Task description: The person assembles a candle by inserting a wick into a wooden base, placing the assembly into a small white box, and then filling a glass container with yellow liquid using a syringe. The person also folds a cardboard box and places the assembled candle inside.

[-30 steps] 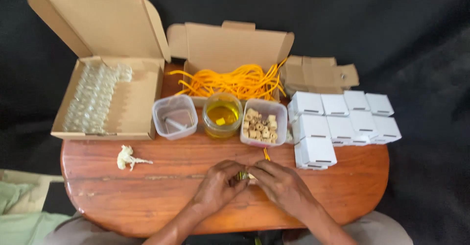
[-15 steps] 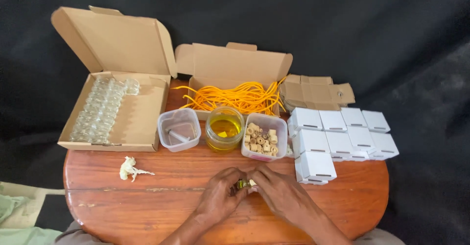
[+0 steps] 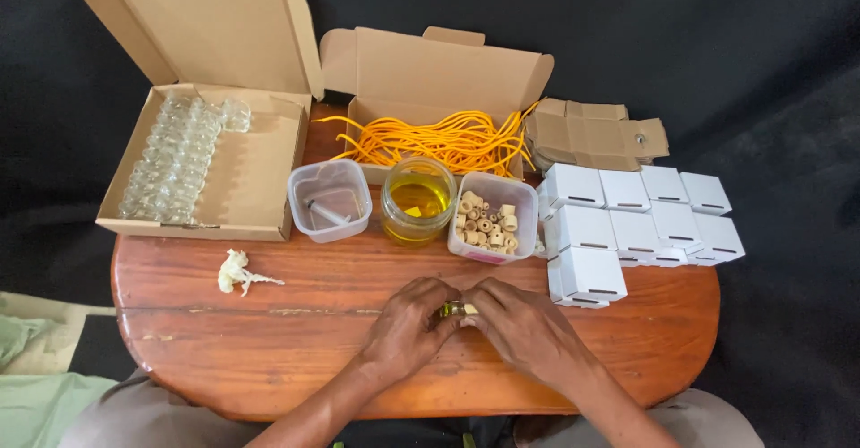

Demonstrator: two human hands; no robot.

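Small glass vial (image 3: 454, 308): light, slick, likely fragile; left hand (image 3: 408, 325) and right hand (image 3: 524, 327) pinch its ends over table (image 3: 269, 340).

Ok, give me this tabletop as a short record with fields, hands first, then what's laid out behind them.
left hand: fingers on a small yellowish bottle, meeting the other hand
right hand: fingers on the same bottle
surface: oval wooden table
behind hands: jar of yellow liquid, tub of small tan beads, clear tub with a syringe
left: open carton of glass vials
back: box of orange cords
right: white boxes
loose: crumpled wad
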